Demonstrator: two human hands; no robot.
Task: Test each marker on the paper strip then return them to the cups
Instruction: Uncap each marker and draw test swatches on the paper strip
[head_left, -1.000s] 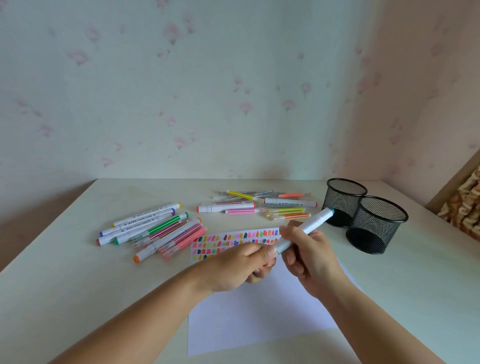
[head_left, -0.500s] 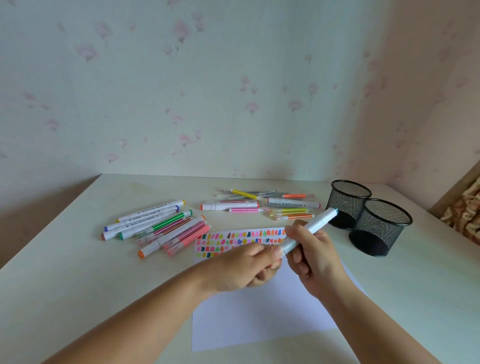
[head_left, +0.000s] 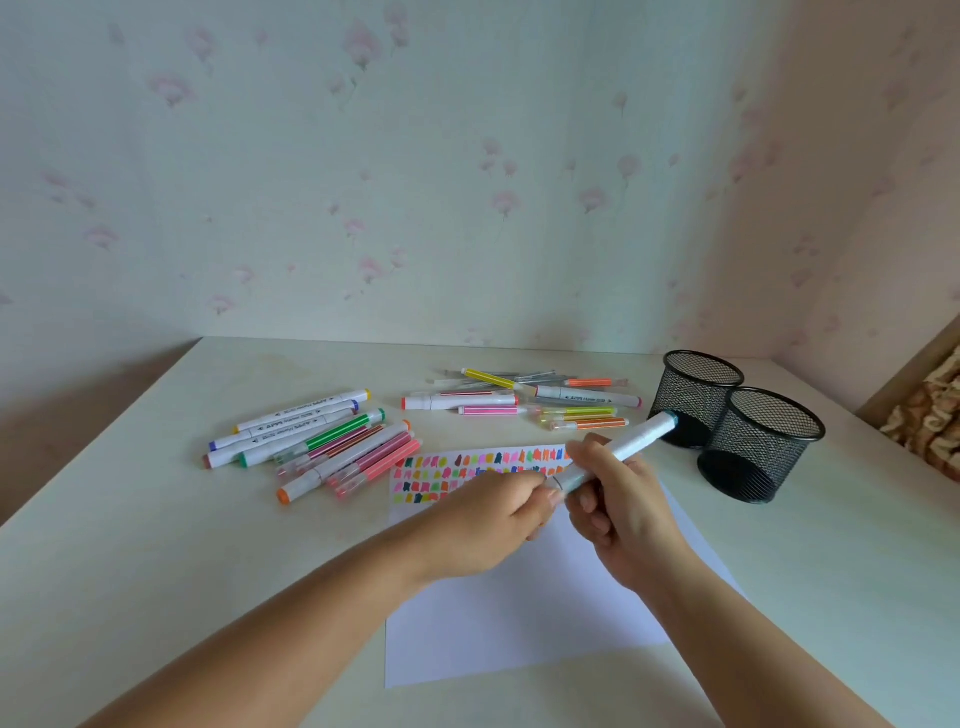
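Observation:
My right hand (head_left: 626, 506) grips a white marker (head_left: 636, 442) with a teal end, held slanted above the white paper sheet (head_left: 524, 613). Its lower end meets my left hand (head_left: 496, 519), whose fingers pinch the cap there. The top of the sheet carries rows of colour swatches (head_left: 457, 475), partly hidden by both hands. Two black mesh cups (head_left: 693, 400) (head_left: 761, 447) stand at the right; nothing shows inside them. One pile of markers (head_left: 317, 441) lies at the left and another pile (head_left: 524, 402) behind the paper.
The pale table (head_left: 130, 545) ends at a flowered wall behind and on the right. A wooden edge with a patterned fabric (head_left: 930, 415) sits at the far right beyond the cups.
Both hands have stayed together on the white marker over the paper. The head camera has tilted a little, shifting the scene slightly in the frame.

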